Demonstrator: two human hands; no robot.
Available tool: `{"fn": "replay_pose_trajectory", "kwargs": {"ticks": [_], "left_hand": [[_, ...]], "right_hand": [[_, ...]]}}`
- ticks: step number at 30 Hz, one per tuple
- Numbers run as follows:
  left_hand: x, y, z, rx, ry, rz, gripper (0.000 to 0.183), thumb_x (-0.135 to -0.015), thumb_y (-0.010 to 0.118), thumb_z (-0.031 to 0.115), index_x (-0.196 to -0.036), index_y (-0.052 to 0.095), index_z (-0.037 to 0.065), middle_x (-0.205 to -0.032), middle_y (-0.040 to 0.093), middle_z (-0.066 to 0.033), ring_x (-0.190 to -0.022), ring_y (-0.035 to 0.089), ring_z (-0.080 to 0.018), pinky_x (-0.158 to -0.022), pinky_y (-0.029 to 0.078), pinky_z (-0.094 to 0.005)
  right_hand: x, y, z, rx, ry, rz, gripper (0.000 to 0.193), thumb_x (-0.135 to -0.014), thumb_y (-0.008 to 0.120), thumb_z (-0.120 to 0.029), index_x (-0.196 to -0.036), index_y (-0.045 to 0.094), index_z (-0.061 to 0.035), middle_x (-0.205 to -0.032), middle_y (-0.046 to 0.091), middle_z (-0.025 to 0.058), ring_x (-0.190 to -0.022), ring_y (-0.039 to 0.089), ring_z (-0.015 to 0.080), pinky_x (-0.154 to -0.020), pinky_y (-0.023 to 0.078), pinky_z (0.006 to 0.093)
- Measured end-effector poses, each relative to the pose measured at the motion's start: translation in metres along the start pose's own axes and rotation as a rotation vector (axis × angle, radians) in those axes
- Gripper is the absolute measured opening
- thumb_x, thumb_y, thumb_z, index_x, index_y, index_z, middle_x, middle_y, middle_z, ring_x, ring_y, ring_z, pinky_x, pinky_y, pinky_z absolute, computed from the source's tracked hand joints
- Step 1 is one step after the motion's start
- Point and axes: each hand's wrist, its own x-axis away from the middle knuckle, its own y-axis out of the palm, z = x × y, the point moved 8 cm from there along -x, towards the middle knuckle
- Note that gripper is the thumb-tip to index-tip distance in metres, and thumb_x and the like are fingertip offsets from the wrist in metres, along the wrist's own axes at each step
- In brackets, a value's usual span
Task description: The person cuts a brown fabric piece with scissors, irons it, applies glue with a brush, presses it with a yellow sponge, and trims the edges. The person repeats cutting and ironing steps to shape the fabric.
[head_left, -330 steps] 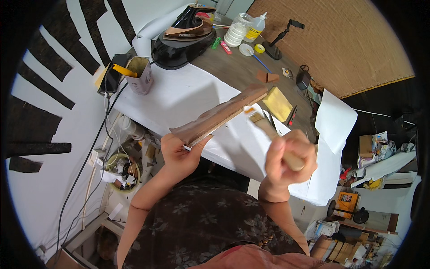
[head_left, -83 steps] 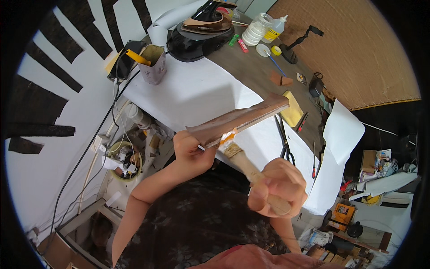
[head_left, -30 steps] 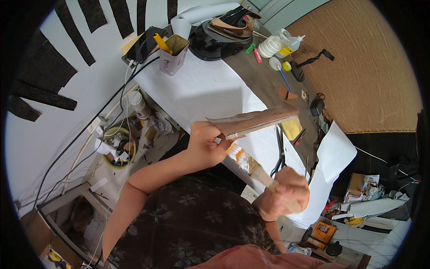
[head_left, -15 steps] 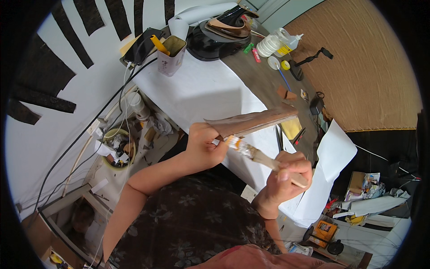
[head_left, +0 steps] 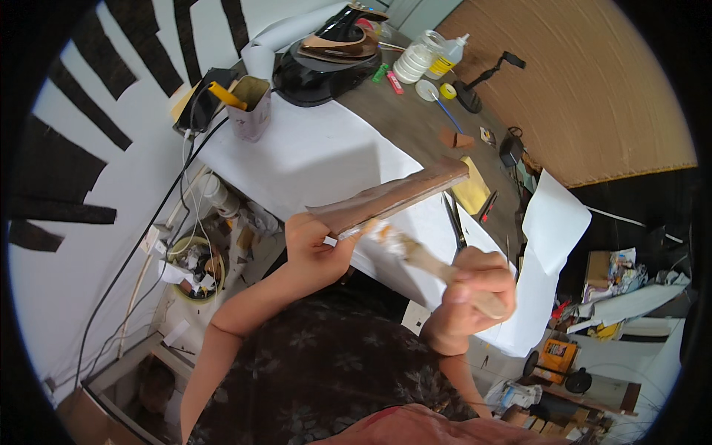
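My left hand [head_left: 315,248] is closed on the near end of a long, folded brown strip [head_left: 400,194] that looks like leather. The strip slants up to the right above the white paper. In my right hand [head_left: 480,293] is a flat brush [head_left: 426,259], gripped by its pale wooden handle. Its bristle end, whitish and orange-stained and blurred by motion, is at the strip's lower edge, close to my left thumb. I cannot tell whether the bristles touch the strip.
White paper [head_left: 311,152] covers much of the table. Scissors [head_left: 454,219] and a yellow pad [head_left: 472,187] lie beyond the strip. Farther back stand an iron [head_left: 337,52] on its black base, a pencil holder [head_left: 251,115] and a white jar [head_left: 412,63]. A waste bin [head_left: 196,274] is on the left.
The view has shifted, so the table things sit farther left in the picture. My left hand and the strip appear lower and more to the left; both hands keep their grips.
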Motion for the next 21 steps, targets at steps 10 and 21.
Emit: {"fn": "replay_pose_trajectory", "kwargs": {"ticks": [10, 21], "left_hand": [[0.000, 0.000, 0.002, 0.045, -0.111, -0.071, 0.014, -0.079, 0.074, 0.000, -0.092, 0.071, -0.003, -0.080, 0.071, -0.0075, -0.069, 0.063, -0.0099, -0.062, 0.047, -0.0233], [-0.005, -0.002, 0.008, 0.076, -0.096, -0.075, 0.016, -0.079, 0.075, 0.004, -0.093, 0.070, -0.002, -0.079, 0.069, -0.0042, -0.065, 0.058, -0.0063, -0.057, 0.042, -0.0193]], "right_hand": [[-0.014, -0.051, 0.025, 0.238, 0.109, 0.319, 0.013, -0.078, 0.069, -0.003, -0.074, 0.056, -0.0007, -0.069, 0.057, 0.0064, -0.058, 0.048, 0.0104, -0.054, 0.037, 0.0220], [-0.024, -0.034, 0.009, 0.341, 0.075, 0.192, 0.012, -0.073, 0.073, -0.004, -0.073, 0.061, -0.0021, -0.063, 0.058, 0.0065, -0.050, 0.051, 0.0145, -0.046, 0.039, 0.0255]]}}
